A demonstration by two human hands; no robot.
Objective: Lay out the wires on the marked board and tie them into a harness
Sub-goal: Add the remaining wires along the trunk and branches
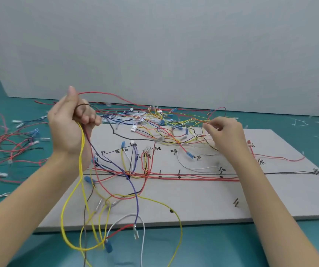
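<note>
A grey marked board lies flat on the teal table, with black lines, pegs and hand-written labels. Red, white, yellow and purple wires run along its marked lines. My left hand is raised above the board's left edge and grips a bunch of wires; yellow wires, a dark one and a purple one hang down from it in long loops. My right hand hovers over the board's far right part and pinches thin yellow and red wires drawn from a tangled pile of wires at the board's far edge.
A heap of red and black wires lies on the table to the left. Cut white tie scraps lie scattered at the right. A grey wall panel stands right behind the board. Two small brown pegs stick out near the board's front right.
</note>
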